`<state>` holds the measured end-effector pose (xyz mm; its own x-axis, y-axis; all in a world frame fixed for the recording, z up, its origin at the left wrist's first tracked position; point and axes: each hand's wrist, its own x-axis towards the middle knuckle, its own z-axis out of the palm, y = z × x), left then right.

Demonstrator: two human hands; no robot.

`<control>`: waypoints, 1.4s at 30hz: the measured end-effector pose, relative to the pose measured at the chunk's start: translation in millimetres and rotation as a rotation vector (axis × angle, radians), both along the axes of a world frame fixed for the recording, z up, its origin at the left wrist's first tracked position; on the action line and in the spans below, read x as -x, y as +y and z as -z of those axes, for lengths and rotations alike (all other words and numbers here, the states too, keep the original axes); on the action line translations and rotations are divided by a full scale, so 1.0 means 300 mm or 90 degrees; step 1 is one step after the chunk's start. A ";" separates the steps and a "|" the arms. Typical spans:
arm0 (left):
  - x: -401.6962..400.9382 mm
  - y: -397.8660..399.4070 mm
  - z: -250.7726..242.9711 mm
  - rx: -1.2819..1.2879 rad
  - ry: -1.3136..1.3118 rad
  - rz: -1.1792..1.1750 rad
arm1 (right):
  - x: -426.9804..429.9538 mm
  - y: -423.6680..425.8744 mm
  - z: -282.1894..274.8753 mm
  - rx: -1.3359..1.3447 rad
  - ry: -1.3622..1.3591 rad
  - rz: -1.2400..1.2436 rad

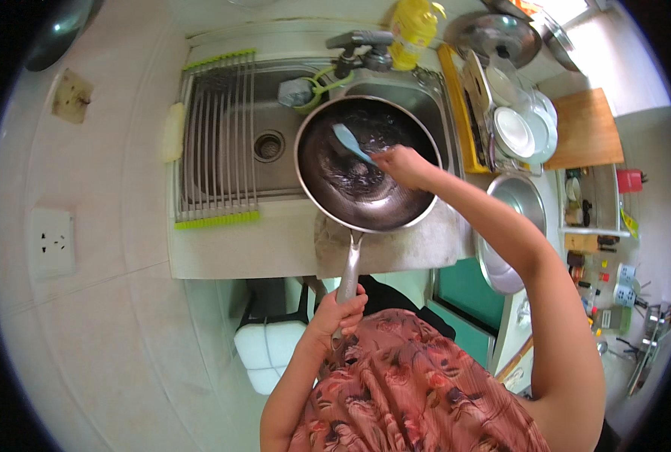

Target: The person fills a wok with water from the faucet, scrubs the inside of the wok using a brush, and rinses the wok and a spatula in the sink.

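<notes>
My left hand (340, 316) grips the metal handle (351, 271) of a large dark frying pan (335, 195). The pan rests over the right part of the sink and its front edge, with water glinting inside it. In my right hand (401, 165) is a light blue brush (351, 141), its pale head over the inside of the pan. Whether the brush head touches the pan bottom I cannot tell. A grey-beige cloth (392, 251) lies on the counter edge, partly beneath the pan.
A roll-up drying rack (222, 141) spans the left side of the steel sink (273, 186). Behind the pan stand a faucet (363, 48), a green strainer (312, 99) and a yellow pump bottle (414, 34). To the right are a dish rack with white bowls (514, 130) and a steel basin (519, 195).
</notes>
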<state>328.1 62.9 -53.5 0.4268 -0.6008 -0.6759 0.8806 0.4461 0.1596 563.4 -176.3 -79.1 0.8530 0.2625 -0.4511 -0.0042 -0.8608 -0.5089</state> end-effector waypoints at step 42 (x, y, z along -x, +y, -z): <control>-0.072 -0.198 -0.191 -0.014 0.063 -0.084 | -0.053 -0.529 -0.265 0.539 -0.192 -0.322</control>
